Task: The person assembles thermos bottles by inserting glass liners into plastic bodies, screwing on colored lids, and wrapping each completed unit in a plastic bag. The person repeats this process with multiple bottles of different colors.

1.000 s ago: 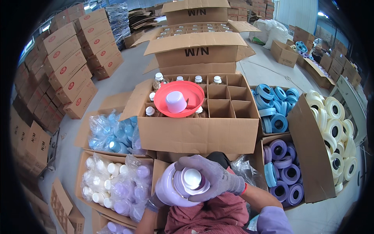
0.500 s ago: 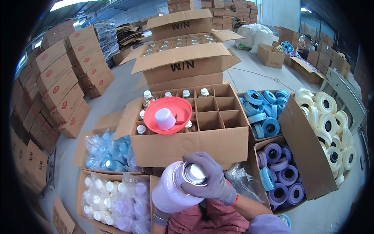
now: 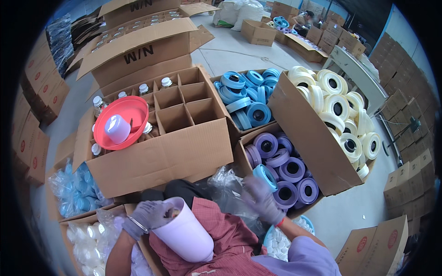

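My left hand (image 3: 149, 217), in a grey glove, grips the rim of a lavender flask body (image 3: 186, 232). The flask lies tilted over my lap with its open end up beside that hand, and something small and dark shows inside. Away from the flask, my gloved right hand (image 3: 264, 202) is at the near left side of the box of purple rings (image 3: 291, 170). Motion blurs it, but its fingers look apart with nothing in them. A single blue ring (image 3: 265, 178) lies close by its fingertips.
Ahead stands a divided carton (image 3: 161, 158) with bottles, a red dish (image 3: 138, 109) and a lavender cup (image 3: 118, 128) on top. Boxes of blue rings (image 3: 258, 113) and cream rings (image 3: 337, 108) stand right. Bagged blue cups (image 3: 83, 188) and white caps (image 3: 87, 234) sit left. A plastic bag (image 3: 223, 184) lies between.
My view has swung right. The flask has been tipped so its open end faces up. My right hand has let go of its metal-topped end and moved right to the purple rings.
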Tool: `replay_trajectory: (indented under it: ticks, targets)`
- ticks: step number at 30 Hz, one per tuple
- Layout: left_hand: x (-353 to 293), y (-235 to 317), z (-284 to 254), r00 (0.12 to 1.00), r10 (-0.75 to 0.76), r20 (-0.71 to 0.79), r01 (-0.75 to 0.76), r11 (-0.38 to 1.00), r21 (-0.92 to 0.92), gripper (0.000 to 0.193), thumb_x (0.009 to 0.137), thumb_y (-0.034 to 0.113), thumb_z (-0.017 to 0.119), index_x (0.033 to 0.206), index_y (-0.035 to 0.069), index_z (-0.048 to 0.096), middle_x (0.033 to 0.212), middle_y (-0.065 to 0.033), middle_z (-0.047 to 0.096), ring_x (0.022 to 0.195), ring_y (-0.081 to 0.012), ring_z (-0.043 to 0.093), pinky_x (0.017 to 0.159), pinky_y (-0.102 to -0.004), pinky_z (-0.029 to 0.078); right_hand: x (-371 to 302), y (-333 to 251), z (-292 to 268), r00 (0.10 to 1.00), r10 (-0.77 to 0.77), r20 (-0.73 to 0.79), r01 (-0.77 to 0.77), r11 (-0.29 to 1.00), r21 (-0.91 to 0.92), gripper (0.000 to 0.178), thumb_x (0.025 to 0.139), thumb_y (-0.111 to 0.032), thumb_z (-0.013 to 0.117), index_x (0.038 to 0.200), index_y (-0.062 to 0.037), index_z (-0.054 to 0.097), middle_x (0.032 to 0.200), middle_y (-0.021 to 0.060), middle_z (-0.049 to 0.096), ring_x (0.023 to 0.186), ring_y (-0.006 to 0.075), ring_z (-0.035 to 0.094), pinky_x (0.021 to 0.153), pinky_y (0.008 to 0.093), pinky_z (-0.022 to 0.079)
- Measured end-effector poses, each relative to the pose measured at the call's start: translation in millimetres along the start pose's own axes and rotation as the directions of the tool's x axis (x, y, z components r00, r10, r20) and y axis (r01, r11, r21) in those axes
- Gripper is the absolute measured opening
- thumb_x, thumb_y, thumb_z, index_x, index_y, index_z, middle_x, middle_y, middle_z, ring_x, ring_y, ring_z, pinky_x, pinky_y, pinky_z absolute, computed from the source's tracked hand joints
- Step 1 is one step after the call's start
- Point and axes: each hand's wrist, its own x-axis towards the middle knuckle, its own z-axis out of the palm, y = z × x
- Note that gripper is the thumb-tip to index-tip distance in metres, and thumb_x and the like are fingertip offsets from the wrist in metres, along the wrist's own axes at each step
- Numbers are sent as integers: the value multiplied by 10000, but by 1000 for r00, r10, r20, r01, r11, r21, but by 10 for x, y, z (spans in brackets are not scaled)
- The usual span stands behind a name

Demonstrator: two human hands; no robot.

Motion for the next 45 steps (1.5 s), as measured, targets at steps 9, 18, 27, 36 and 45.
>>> replay_trajectory:
  ticks: [9, 18, 27, 36, 45]
  targets:
    - [-80, 147, -59, 962, 45, -270, -90, 983, -158, 441, 830, 358, 720, 1219, 167, 644, 846, -117, 673, 752, -310, 677, 667, -413, 527, -17, 2470, -308, 848, 472, 240, 54, 374, -926, 393, 825, -194, 596, 1209, -120, 566, 1230, 130, 540, 1207, 317, 462, 1033, 590, 327]
    - [84, 233, -345, 719, -82, -690, -139, 956, -258, 370, 883, 353, 672, 1087, 46, 647, 872, -155, 661, 804, -348, 661, 708, -433, 522, 609, 2122, -599, 850, 397, 346, 39, 607, -793, 254, 870, -259, 592, 1096, -144, 612, 1083, 93, 638, 1033, 299, 619, 903, 538, 447]
    - [37, 368, 29, 813, -46, -580, -259, 864, -431, 356, 872, 272, 691, 1140, 42, 646, 894, -164, 662, 819, -351, 663, 719, -414, 530, 51, 2403, -402, 827, 478, 297, 165, 300, -940, 238, 850, -262, 628, 1078, -196, 644, 1047, 89, 665, 997, 303, 610, 863, 507, 458]
    - [316, 460, -331, 845, -171, -507, -461, 248, -852, 657, 959, 382, 638, 1453, 15, 410, 1395, -177, 532, 1232, -262, 574, 1015, -384, 486, 1292, 244, -421, 934, 347, 89, -315, 678, 664, 333, 993, -172, 592, 1275, 4, 584, 1128, 45, 662, 1025, 113, 591, 924, 292, 488]
    - [30, 260, -267, 794, -196, -575, -593, -458, -662, 581, 999, 434, 583, 1401, 36, 452, 1293, -65, 581, 1184, -159, 578, 962, -313, 503, 1988, -1275, 512, 549, -830, 100, 826, 521, -214, 511, 836, -112, 634, 1336, -182, 553, 1310, 123, 532, 1210, 334, 550, 1036, 483, 481]
